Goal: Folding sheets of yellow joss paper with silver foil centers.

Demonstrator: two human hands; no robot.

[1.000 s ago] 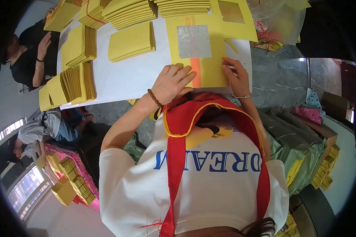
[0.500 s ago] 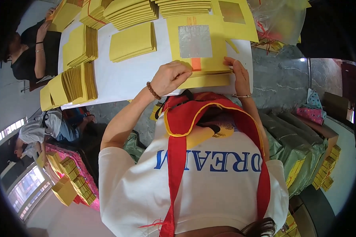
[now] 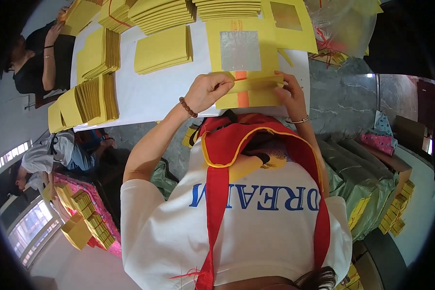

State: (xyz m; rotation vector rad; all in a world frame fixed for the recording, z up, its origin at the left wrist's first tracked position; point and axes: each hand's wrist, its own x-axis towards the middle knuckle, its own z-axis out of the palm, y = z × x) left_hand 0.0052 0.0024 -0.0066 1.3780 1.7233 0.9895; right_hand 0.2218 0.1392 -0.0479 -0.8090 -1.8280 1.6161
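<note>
In front of me on the white table lies a yellow paper sheet [image 3: 217, 53] with a silver square [image 3: 239, 50] and an orange stripe. Its near edge is raised into a narrow curled fold between my hands. My left hand [image 3: 209, 94] is closed, thumb and fingers pinching the left end of this fold. Curled round the right end are the fingers of my right hand [image 3: 293, 96]. Nearer than the fold, a yellow layer with an orange stripe [image 3: 243, 99] shows at the table edge.
A short yellow stack [image 3: 162, 50] lies to the left, with thicker stacks [image 3: 99, 55] beyond. Another silver-squared sheet [image 3: 285, 17] and a clear plastic bag [image 3: 345, 24] are at the far right. People work at the left; wrapped bundles [image 3: 357, 179] stand to my right.
The sheet's near edge has been lifted and curled away from me, uncovering the orange stripe on the layer below. My right hand has come slightly nearer and curled in.
</note>
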